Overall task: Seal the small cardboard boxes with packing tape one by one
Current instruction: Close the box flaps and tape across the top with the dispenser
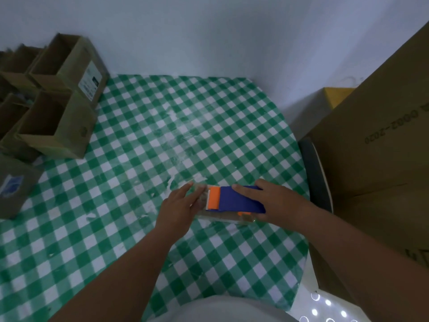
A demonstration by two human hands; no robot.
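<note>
A person's right hand grips a blue-and-orange tape dispenser resting on the green checked tablecloth, while the left hand, fingers loosely spread, touches the clear tape at its front. Open small cardboard boxes stand well apart at the table's far left; a large carton stands to the right.

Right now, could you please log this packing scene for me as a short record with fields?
surface: table with green checked cloth
tool: blue and orange tape dispenser, lying near the table's right edge
right hand: resting on the dispenser
left hand: fingers at the dispenser's orange end
small boxes: open, clustered at far left, apart from the hands
large carton: beside the table, right
sealing: no box under the hands yet
</note>
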